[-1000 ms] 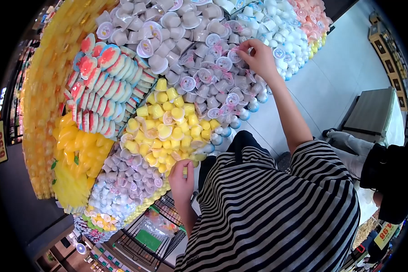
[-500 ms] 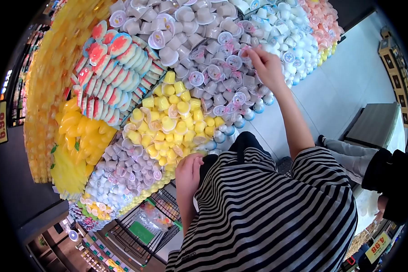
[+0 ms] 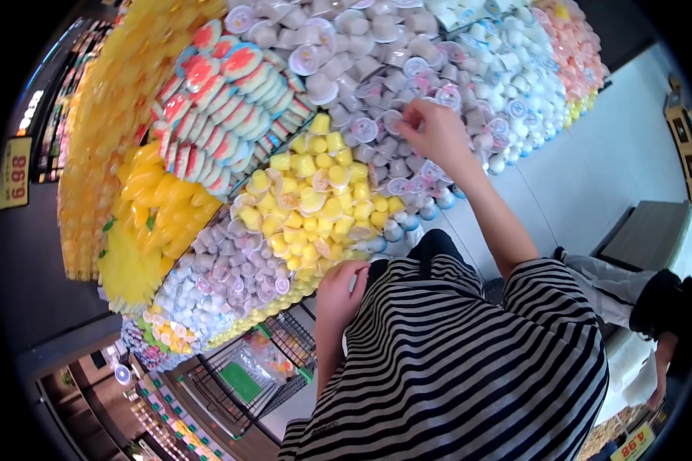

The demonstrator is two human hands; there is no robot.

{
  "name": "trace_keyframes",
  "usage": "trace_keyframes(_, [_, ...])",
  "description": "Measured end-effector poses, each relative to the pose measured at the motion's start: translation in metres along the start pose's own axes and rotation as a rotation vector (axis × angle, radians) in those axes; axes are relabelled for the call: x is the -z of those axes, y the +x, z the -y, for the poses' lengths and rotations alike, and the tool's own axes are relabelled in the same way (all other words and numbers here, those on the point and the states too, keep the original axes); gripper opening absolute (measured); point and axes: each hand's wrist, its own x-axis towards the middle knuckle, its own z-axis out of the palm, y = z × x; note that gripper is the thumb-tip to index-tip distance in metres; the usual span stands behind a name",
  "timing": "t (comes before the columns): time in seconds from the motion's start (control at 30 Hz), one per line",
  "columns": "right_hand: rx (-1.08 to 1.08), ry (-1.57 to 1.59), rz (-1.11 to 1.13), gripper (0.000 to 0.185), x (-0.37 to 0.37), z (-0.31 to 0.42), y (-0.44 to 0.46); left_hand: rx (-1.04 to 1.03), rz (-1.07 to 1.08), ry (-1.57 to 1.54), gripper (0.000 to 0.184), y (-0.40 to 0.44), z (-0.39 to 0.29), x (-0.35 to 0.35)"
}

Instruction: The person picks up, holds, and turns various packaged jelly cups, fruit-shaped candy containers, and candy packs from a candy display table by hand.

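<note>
Right of upper centre, the right hand pinches down among glossy, tapered lilac cups with round film lids; whether its bent fingers clamp one, I cannot tell. Smooth yellow cups fill the centre; below them, the left hand hangs loosely curled, thumb apart from fingers, beside striped fabric.

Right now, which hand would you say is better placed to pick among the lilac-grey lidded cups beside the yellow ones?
The right hand, I'd judge: its fingertips are at the lilac-grey lidded cups, while the left hand is lower, by the striped shirt.
</note>
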Motion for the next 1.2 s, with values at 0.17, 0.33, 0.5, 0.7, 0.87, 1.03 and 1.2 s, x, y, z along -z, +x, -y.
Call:
trace_keyframes(0.17, [-0.058, 0.047, -0.028, 0.022, -0.005, -0.002, -0.007, -0.006, -0.016, -0.011, 0.011, -0.006, 0.003, -0.001])
trace_keyframes(0.33, [-0.190, 0.553, 0.067, 0.021, -0.002, -0.010, -0.031, 0.018, -0.087, -0.042, 0.020, -0.008, 0.005, 0.002])
trace_keyframes(0.5, [-0.323, 0.860, 0.461, 0.020, -0.030, 0.041, -0.091, -0.023, -0.101, -0.054, 0.041, -0.012, 0.011, 0.012])
trace_keyframes(0.7, [-0.208, 1.355, 1.157, 0.046, -0.079, 0.101, -0.150, 0.061, -0.168, -0.100, 0.056, -0.032, 0.019, 0.018])
trace_keyframes(0.87, [-0.322, 1.416, 1.346, 0.042, -0.102, 0.144, -0.159, 0.071, -0.233, -0.128, 0.046, -0.070, 0.044, 0.042])
trace_keyframes(1.03, [0.107, 1.115, 1.342, 0.019, -0.126, 0.211, -0.158, 0.019, -0.321, -0.033, 0.047, -0.095, 0.086, 0.076])
trace_keyframes(1.2, [0.155, 0.970, 1.238, 0.021, -0.152, 0.263, -0.182, -0.011, -0.445, 0.046, 0.052, -0.136, 0.113, 0.142])
